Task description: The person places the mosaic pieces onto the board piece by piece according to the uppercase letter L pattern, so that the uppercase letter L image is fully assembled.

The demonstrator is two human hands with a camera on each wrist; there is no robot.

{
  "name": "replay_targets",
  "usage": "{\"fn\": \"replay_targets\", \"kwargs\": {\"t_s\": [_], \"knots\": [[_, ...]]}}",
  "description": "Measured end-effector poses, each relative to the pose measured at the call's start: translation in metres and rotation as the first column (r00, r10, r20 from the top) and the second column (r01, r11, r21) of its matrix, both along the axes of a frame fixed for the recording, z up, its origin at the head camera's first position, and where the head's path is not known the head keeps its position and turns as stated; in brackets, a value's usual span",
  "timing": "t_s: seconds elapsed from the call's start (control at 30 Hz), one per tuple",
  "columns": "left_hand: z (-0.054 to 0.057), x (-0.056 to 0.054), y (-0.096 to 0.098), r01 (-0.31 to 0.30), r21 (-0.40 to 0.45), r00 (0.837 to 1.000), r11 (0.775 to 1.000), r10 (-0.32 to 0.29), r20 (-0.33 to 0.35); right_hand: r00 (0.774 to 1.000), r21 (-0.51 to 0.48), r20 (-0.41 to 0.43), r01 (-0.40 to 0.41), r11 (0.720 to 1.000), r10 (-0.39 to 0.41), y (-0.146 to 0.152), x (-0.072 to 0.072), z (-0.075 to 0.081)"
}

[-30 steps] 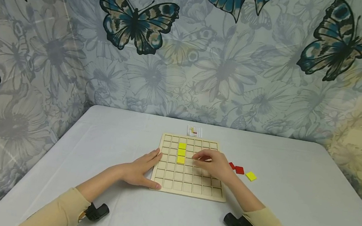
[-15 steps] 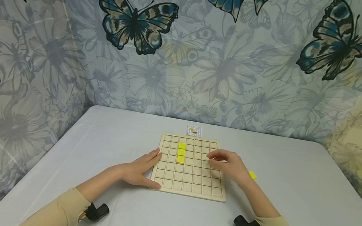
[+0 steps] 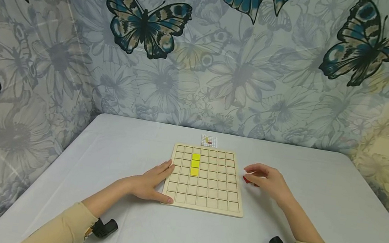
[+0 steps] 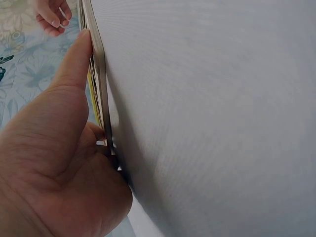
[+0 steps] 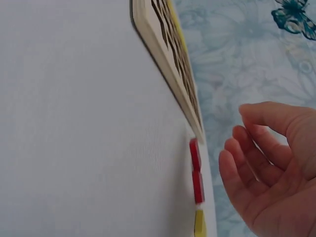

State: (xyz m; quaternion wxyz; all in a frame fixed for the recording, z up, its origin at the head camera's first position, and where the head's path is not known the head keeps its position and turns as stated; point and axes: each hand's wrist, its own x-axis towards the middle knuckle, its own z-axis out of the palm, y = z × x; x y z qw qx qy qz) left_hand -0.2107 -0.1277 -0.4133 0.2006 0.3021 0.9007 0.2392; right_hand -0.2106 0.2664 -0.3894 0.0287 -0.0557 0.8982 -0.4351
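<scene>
A pale wooden grid board (image 3: 201, 210) lies on the white table, with three yellow square tiles (image 3: 195, 164) in one column of its cells. My left hand (image 3: 150, 181) rests along the board's left edge, fingers spread and thumb on the near corner; in the left wrist view the thumb (image 4: 74, 64) lies along the rim. Right of the board, my right hand (image 3: 268, 183) hovers over two red tiles (image 5: 197, 186), thumb and fingers apart and nothing between them. A yellow tile (image 5: 199, 223) beside the red ones shows in the right wrist view; the hand hides it in the head view.
Behind the board lies a small printed card (image 3: 209, 141) with a grid pattern. A butterfly-patterned cloth wall (image 3: 200, 77) rises along the table's back edge. Each forearm carries a black wrist camera (image 3: 105, 228).
My right hand has moved from over the board's middle to the right, off the board and above the loose red tiles. The left hand and the yellow tiles on the board have stayed put.
</scene>
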Motion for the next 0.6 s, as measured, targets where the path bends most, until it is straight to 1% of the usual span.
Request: {"fn": "replay_targets", "kwargs": {"t_s": [0.07, 0.23, 0.5, 0.6], "knots": [[0.0, 0.0, 0.0, -0.002, 0.0, 1.0, 1.0, 0.002, 0.001, 1.0, 0.024, 0.004, 0.02, 1.0, -0.02, 0.008, 0.001, -0.001], [0.0, 0.0, 0.0, -0.002, -0.01, 1.0, 1.0, 0.002, -0.009, 0.998, 0.085, -0.016, 0.058, 0.995, -0.056, 0.024, 0.003, -0.004], [0.001, -0.001, 0.001, 0.022, -0.002, 1.0, 1.0, -0.022, -0.018, 0.997, 0.133, -0.013, 0.079, 0.988, -0.078, 0.041, 0.01, -0.007], [0.001, -0.001, 0.001, 0.026, 0.002, 0.999, 1.0, -0.026, -0.021, 0.997, 0.167, -0.023, 0.074, 0.983, -0.071, 0.045, 0.014, -0.007]]}}
